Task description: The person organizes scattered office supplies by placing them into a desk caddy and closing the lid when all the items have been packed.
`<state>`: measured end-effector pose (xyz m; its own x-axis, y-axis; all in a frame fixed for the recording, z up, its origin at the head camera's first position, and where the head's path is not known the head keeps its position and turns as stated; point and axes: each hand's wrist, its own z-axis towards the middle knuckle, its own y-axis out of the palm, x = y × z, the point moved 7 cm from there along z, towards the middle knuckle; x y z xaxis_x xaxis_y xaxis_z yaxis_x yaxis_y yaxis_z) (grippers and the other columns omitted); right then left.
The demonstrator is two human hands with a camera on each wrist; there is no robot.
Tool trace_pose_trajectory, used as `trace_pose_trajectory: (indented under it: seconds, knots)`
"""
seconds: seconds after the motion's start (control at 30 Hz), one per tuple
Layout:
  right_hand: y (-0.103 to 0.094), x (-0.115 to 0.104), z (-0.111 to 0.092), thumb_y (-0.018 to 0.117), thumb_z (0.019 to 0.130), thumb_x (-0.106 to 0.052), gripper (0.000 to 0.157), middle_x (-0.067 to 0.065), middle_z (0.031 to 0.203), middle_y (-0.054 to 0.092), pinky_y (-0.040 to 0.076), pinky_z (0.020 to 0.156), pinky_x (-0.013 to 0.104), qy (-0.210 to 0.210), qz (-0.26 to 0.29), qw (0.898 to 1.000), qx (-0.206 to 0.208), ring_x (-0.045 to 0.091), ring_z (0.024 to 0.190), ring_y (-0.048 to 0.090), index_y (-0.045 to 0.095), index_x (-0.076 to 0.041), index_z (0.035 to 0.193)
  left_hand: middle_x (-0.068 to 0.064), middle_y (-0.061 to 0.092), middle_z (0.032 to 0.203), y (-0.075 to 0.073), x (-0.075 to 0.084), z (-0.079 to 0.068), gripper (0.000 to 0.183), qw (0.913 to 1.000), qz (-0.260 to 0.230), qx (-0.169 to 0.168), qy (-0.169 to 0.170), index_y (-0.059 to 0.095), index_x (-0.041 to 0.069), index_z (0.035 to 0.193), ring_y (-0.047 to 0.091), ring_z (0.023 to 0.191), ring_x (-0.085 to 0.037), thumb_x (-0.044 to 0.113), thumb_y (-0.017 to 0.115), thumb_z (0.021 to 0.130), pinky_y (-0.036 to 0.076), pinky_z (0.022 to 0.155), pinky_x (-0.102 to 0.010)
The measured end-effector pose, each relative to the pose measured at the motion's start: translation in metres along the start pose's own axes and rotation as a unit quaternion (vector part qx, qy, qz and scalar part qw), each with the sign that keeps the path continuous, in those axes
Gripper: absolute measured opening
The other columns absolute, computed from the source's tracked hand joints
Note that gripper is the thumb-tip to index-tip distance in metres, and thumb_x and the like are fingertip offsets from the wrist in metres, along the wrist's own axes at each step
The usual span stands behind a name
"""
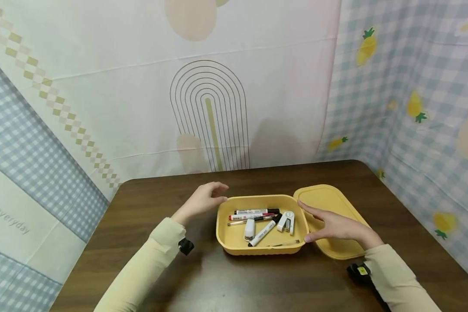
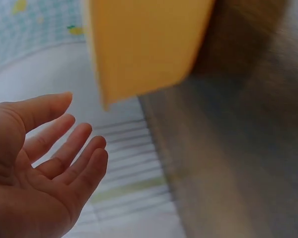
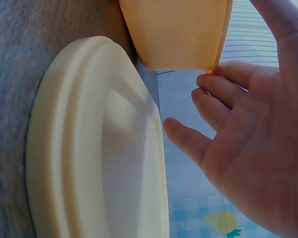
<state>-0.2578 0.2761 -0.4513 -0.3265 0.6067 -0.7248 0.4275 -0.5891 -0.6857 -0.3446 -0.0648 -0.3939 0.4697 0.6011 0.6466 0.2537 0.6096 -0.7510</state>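
A yellow rectangular box (image 1: 234, 249) stands on the dark wooden table with its top uncovered. Inside lie several markers, among them a white marker (image 1: 264, 233) with a black cap, thin pens, a white stapler (image 1: 289, 221) and a small white item with a rounded end (image 1: 249, 229). My left hand (image 1: 203, 200) is at the box's left rim, fingers loosely bent and holding nothing; in the left wrist view its palm (image 2: 44, 183) faces the box wall. At the right rim, my right hand (image 1: 331, 223) has its fingers spread, fingertips right at the edge.
A yellow lid (image 1: 335, 203) lies on the table right of the box, partly under my right hand in the head view. The brown table (image 1: 164, 190) meets a printed cloth (image 1: 140, 108) behind and checked cloth (image 1: 374, 95) on the right.
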Motion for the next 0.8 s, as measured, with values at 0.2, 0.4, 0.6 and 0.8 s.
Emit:
trace_pose_trajectory:
  seconds: [0.2, 0.4, 0.6, 0.8]
  knots:
    - [0.001, -0.003, 0.002, 0.08, 0.086, -0.038, 0.102, 0.015, 0.166, 0.016, 0.027, 0.111, 0.063, -0.006, -0.001, 1.0, 0.0, 0.043, 0.147, 0.024, 0.017, -0.011, 0.162, -0.013, 0.068, 0.123, 0.004, -0.035, -0.014, 0.036, 0.9989, -0.031, -0.001, -0.034, 0.066, 0.004, 0.129, 0.065, 0.112, -0.027, 0.021, 0.067, 0.098, 0.052, 0.096, -0.045]
    - [-0.001, -0.004, 0.003, 0.08, 0.086, -0.039, 0.103, 0.016, 0.165, 0.017, 0.028, 0.111, 0.062, -0.009, -0.01, 1.0, 0.006, 0.042, 0.147, 0.024, 0.017, -0.011, 0.162, -0.005, 0.07, 0.119, 0.007, -0.045, -0.02, 0.037, 0.9984, -0.047, -0.006, -0.03, 0.067, 0.006, 0.129, 0.065, 0.111, -0.022, 0.028, 0.067, 0.098, 0.051, 0.097, -0.044]
    - [-0.002, -0.004, 0.003, 0.08, 0.086, -0.04, 0.102, 0.015, 0.165, 0.018, 0.027, 0.112, 0.063, -0.005, -0.014, 1.0, 0.009, 0.042, 0.147, 0.023, 0.017, -0.014, 0.163, -0.004, 0.071, 0.118, 0.012, -0.043, -0.022, 0.032, 0.9978, -0.062, -0.011, -0.018, 0.069, 0.01, 0.125, 0.065, 0.111, -0.021, 0.026, 0.067, 0.098, 0.051, 0.097, -0.043]
    - [0.003, -0.004, 0.004, 0.08, 0.087, -0.039, 0.102, 0.016, 0.165, 0.018, 0.027, 0.112, 0.064, -0.01, -0.015, 1.0, 0.008, 0.043, 0.148, 0.021, 0.017, -0.013, 0.163, -0.001, 0.071, 0.116, 0.014, -0.047, -0.028, 0.027, 0.9973, -0.067, 0.004, -0.028, 0.072, 0.013, 0.122, 0.067, 0.103, -0.016, 0.026, 0.067, 0.098, 0.054, 0.09, -0.038]
